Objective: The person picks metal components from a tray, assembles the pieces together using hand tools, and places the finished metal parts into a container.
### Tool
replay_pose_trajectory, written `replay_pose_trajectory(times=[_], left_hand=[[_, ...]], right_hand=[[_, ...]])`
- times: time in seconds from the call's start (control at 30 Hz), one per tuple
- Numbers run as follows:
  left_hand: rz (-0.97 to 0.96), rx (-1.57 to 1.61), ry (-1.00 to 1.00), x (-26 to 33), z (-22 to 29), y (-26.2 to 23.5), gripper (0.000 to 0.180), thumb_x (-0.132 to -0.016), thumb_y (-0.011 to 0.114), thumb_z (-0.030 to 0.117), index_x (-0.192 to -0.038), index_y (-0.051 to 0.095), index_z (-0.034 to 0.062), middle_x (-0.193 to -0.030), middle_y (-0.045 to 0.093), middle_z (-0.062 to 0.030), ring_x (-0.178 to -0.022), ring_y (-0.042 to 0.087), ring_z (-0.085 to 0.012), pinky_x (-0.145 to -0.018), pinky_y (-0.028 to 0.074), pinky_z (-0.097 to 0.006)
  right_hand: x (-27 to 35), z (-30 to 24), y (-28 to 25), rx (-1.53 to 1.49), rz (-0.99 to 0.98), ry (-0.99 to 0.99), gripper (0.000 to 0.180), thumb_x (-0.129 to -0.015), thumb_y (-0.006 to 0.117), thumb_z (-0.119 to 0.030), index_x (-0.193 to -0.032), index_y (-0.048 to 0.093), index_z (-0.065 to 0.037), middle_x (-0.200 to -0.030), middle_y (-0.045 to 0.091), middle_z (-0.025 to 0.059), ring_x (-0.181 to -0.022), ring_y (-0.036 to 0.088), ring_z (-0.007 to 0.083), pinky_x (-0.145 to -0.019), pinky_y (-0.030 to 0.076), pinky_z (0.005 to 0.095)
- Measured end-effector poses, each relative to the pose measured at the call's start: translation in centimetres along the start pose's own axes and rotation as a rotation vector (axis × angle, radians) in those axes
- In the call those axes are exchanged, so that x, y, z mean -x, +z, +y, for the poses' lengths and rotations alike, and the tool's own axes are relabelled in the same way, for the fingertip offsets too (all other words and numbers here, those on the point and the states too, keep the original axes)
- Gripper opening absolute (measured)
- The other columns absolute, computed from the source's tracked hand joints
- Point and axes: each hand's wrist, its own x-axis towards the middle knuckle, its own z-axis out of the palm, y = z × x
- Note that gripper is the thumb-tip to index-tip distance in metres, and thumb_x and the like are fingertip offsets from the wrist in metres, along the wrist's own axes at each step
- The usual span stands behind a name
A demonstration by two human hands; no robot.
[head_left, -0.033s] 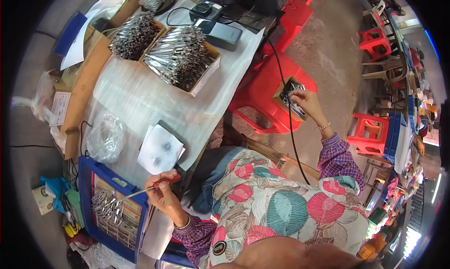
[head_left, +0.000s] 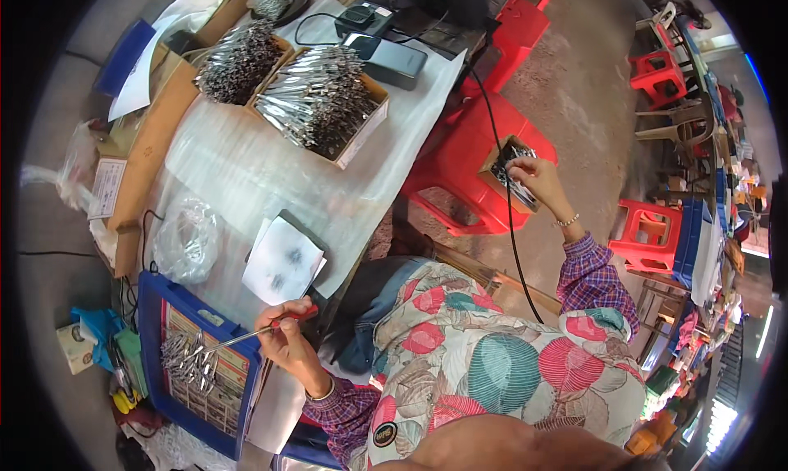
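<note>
My left hand (head_left: 289,349) is closed around a red-handled screwdriver (head_left: 305,313). Its long metal shaft slants down to a loose pile of thin silver metal pieces (head_left: 193,363) in a blue-rimmed tray (head_left: 150,323). On the right, my right hand (head_left: 538,180) reaches into a small cardboard box (head_left: 495,174) of similar dark and silver pieces, its fingers pinched together. Whatever is between those fingertips is too small to make out. That box stands on a red plastic stool (head_left: 460,155).
Two cardboard boxes of metal pieces (head_left: 316,98) (head_left: 238,65) stand at the table's far side beside a grey phone-like device (head_left: 396,65). A smudged paper pad (head_left: 283,262) and a clear plastic bag (head_left: 189,240) lie nearer. A black cable (head_left: 498,147) hangs across the stool.
</note>
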Motion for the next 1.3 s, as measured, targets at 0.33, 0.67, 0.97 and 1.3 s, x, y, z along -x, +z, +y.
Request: replay_pose_trajectory(times=[0.33, 0.67, 0.97, 1.3], left_hand=[[-0.022, 0.046, -0.097, 0.8, 0.1, -1.0, 0.022, -0.093, 0.057, 0.017, -0.104, 0.048, 0.0004, -0.088, 0.061, -0.0153, -0.084, 0.061, -0.0234, -0.081, 0.051, -0.035], [-0.043, 0.148, -0.096, 3.1, -0.4, -2.2, 0.020, -0.091, 0.059, 0.011, -0.105, 0.051, -0.0004, -0.090, 0.062, -0.0148, -0.086, 0.062, -0.0234, -0.081, 0.052, -0.036], [-0.013, 0.146, -0.140, 3.4, -0.4, -2.4, 0.016, -0.090, 0.059, 0.006, -0.102, 0.053, -0.0016, -0.088, 0.062, -0.0124, -0.084, 0.062, -0.0204, -0.085, 0.051, -0.036], [0.127, 0.089, -0.072, 4.4, 1.2, -5.9, 0.012, -0.090, 0.059, 0.003, -0.099, 0.054, -0.0026, -0.088, 0.061, -0.0122, -0.084, 0.061, -0.0203, -0.080, 0.052, -0.034]], right_hand=[[3.3, -15.0, 2.9, -0.787, -0.443, 0.090, 0.030, -0.093, 0.057, -0.024, -0.108, 0.060, 0.001, -0.096, 0.066, 0.0085, -0.088, 0.064, 0.0149, -0.078, 0.053, 0.0267], [12.8, -36.3, 6.7, -1.451, -1.793, 0.045, 0.033, -0.095, 0.053, -0.023, -0.114, 0.057, 0.004, -0.111, 0.057, 0.0107, -0.104, 0.058, 0.0191, -0.088, 0.049, 0.0334], [16.4, -40.3, 12.5, -1.285, -2.046, 0.011, 0.020, -0.086, 0.050, -0.009, -0.097, 0.064, 0.000, -0.083, 0.062, 0.0053, -0.076, 0.059, 0.0113, -0.069, 0.046, 0.0250], [24.1, -38.3, 18.9, -1.317, -2.352, -0.372, 0.012, -0.073, 0.060, -0.008, -0.081, 0.066, 0.000, -0.065, 0.061, 0.0012, -0.062, 0.054, 0.0075, -0.056, 0.043, 0.0251]])
